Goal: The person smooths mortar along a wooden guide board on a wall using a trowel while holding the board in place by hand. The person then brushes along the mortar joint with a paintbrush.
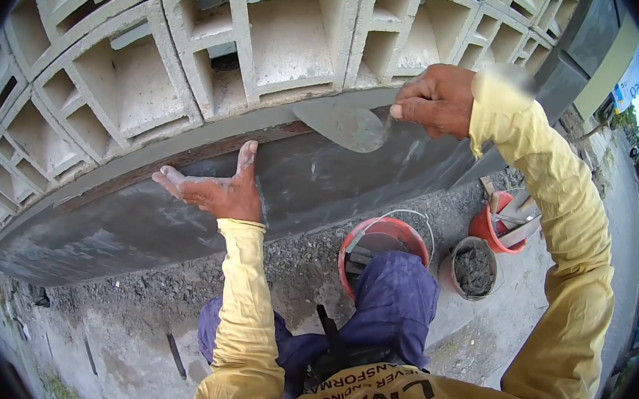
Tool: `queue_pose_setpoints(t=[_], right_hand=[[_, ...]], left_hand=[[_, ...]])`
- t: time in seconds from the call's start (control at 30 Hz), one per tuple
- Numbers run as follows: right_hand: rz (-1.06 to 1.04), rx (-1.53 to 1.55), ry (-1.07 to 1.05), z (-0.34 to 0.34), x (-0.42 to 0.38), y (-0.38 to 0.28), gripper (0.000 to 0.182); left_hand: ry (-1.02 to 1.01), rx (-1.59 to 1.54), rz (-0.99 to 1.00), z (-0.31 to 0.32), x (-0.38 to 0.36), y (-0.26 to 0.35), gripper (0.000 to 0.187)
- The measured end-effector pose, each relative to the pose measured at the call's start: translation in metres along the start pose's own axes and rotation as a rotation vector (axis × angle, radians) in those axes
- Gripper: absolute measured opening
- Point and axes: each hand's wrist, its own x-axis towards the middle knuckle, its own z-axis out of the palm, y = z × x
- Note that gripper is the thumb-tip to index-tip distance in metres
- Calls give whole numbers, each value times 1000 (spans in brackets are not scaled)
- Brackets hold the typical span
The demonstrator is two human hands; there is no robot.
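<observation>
My right hand [438, 100] is closed round the handle of a trowel [350, 128], whose grey, smeared blade lies at the ledge under the openwork blocks. A long reddish-brown wooden strip [139, 176] runs along the top of the dark grey plastered wall [321, 184]. Against the strip, my left hand [221, 189] is spread, with its thumb up and its fingers stretched to the left. Pale residue coats its fingertips. A smooth grey mortar band [188, 139] lies between the strip and the blocks.
Pale openwork blocks [288, 37] rise above the ledge. Below stand a red bucket [342, 258] near my knee, a pail of wet mortar [473, 270] and another red bucket [484, 231] with tools or boards. Gravel [284, 253] lines the wall's foot; a road lies to the right.
</observation>
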Motion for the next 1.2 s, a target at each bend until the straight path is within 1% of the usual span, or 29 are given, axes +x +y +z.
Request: queue_pose_setpoints(t=[0.03, 0.07, 0.13, 0.23, 0.27, 0.33, 0.4, 0.47, 0.57, 0.63, 0.67, 0.7, 0.73, 0.83, 0.87, 1.0, 1.07, 1.13, 1.2], right_hand=[[-78, -87, 6, 1, 11, -4, 38], [-66, -95, -25, 1, 14, -11, 39], [-89, -93, -29, 4, 33, 0, 40], [45, -144, -36, -9, 28, 6, 40], [28, -139, -40, -14, 30, 22, 40], [74, -77, -41, -24, 19, 44, 37], [190, -31, -33, -33, 7, 72, 34], [279, 67, 25, -35, -5, 110, 31], [412, 100, 125, -40, -28, 154, 29], [488, 49, 173, -41, -43, 169, 31], [457, 124, 220, -36, -50, 170, 32], [426, 198, 267, -27, -57, 171, 33], [396, 272, 312, -16, -66, 171, 35], [254, 740, 435, 50, -74, 142, 39], [196, 885, 471, 79, -68, 135, 40], [151, 1230, 562, 176, -34, 102, 40], [120, 1354, 592, 203, -16, 76, 41], [47, 1363, 581, 224, -1, 57, 41], [16, 1328, 456, 236, 4, 31, 42]], left_hand=[[14, -17, 12, 2, 0, -2, 125], [27, -36, 25, 4, -1, -6, 124], [30, -46, 46, 6, -1, -8, 122], [12, -8, 62, 5, -1, -8, 117], [6, 4, 67, 5, -1, -10, 115], [-9, 2, 63, 6, -1, -11, 112], [-29, -26, 42, 5, 0, -10, 110], [-30, -27, 44, 5, 0, -9, 108], [-25, -11, 65, 4, -1, -10, 105], [-19, -23, 76, 4, 0, -10, 105], [-16, -44, 75, 5, 0, -10, 105], [-15, -64, 72, 5, -1, -10, 106], [-21, -19, 63, 4, -1, -8, 107], [-38, 66, 43, 1, -1, 0, 110], [-33, 68, 42, 2, 0, 0, 110], [3, -19, 43, 5, 0, -6, 111], [-2, 30, 49, 5, 0, -6, 111], [-4, 46, 56, 4, -1, -9, 111], [6, 21, 64, 6, -1, -10, 110]])
